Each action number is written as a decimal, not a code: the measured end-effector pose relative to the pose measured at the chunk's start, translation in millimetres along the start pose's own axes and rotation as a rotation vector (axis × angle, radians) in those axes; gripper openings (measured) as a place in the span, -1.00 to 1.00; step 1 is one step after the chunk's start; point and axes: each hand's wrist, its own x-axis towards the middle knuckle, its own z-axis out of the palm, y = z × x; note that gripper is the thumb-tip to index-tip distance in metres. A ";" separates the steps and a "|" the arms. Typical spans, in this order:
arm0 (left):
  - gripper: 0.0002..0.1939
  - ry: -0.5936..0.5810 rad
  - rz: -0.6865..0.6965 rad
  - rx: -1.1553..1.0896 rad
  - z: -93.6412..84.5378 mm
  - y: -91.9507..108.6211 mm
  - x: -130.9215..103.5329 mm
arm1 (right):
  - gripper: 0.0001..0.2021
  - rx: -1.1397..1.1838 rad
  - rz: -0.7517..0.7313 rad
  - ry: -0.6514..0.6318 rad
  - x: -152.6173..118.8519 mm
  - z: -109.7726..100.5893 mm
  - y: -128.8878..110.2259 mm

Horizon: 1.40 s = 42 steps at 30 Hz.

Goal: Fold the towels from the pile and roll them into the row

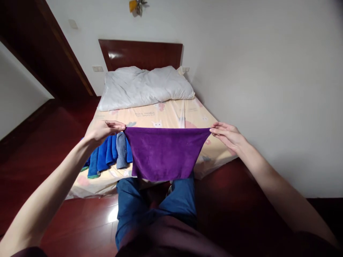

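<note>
A purple cloth (166, 153) hangs stretched out in the air above the near edge of the bed. My left hand (108, 129) pinches its upper left corner, and my right hand (225, 134) pinches the upper right corner. The top edge between them is taut and nearly level. To the left of the cloth, several rolled or folded blue cloths (103, 157) lie side by side on the bed, with a grey one (122, 151) among them. The purple cloth partly covers the blue piece at the right end of the row.
The bed (171, 114) has a patterned yellowish sheet, a white quilt (144, 87) at the far end and a dark wooden headboard (142, 53). A white wall (262, 89) rises at the right. My legs in blue trousers stand at the bed's near edge.
</note>
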 end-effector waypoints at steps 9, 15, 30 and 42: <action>-0.49 0.067 0.000 0.057 42.2 -22.3 119.8 | -0.58 0.075 0.095 0.105 130.9 31.4 49.0; -0.42 0.221 0.263 0.010 55.8 -23.6 190.5 | -0.59 0.008 -0.227 0.175 211.4 41.3 59.2; -0.62 0.326 -0.195 0.120 183.9 -275.8 30.6 | -0.52 -0.260 0.190 0.200 92.8 19.5 317.4; -0.76 0.202 -0.404 0.253 197.2 -313.6 17.7 | -0.83 -0.480 0.408 0.109 69.2 10.6 350.4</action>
